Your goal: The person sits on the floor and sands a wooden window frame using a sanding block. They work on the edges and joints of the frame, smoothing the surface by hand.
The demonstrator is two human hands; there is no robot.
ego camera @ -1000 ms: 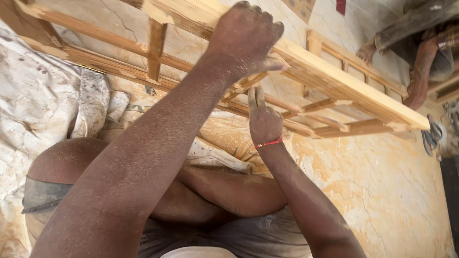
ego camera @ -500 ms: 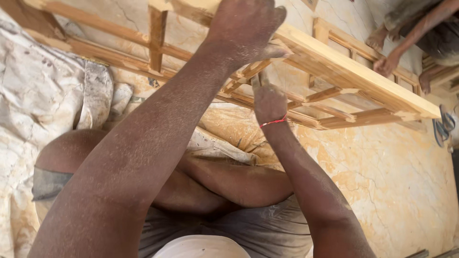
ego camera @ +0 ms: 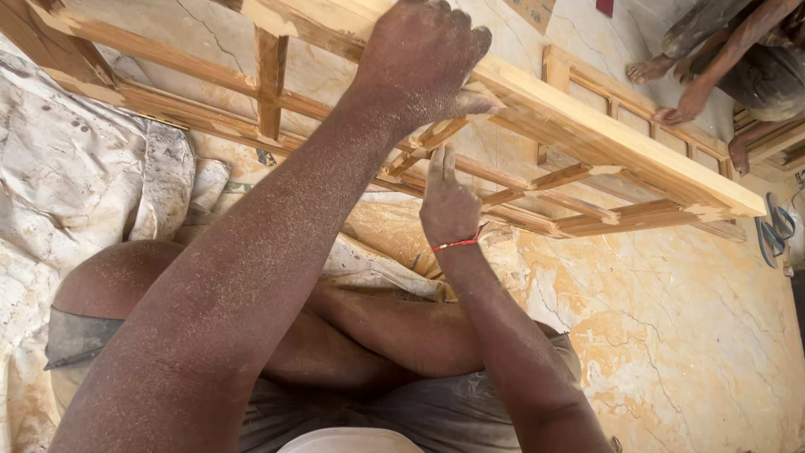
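While the left hand (ego camera: 419,63) lies curled over the top rail of the wooden frame (ego camera: 587,126), the right hand (ego camera: 449,205) just below presses straightened fingers against a slat, gripping nothing.

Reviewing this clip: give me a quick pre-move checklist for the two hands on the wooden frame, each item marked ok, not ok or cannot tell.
1. Left hand braced on the top rail of the wooden frame: ok, palm down on the rail.
2. Right hand at the frame's inner slats, below the rail: ok, fingers point up at them.
3. Tool in right hand: cannot tell, nothing visible past the fingers.
4. Frame supported: ok, its far side rests on the marble floor.
5. Other person's hand off the frame: not ok, it rests on the far end.
6. Cloth sheet away from the hands: ok.
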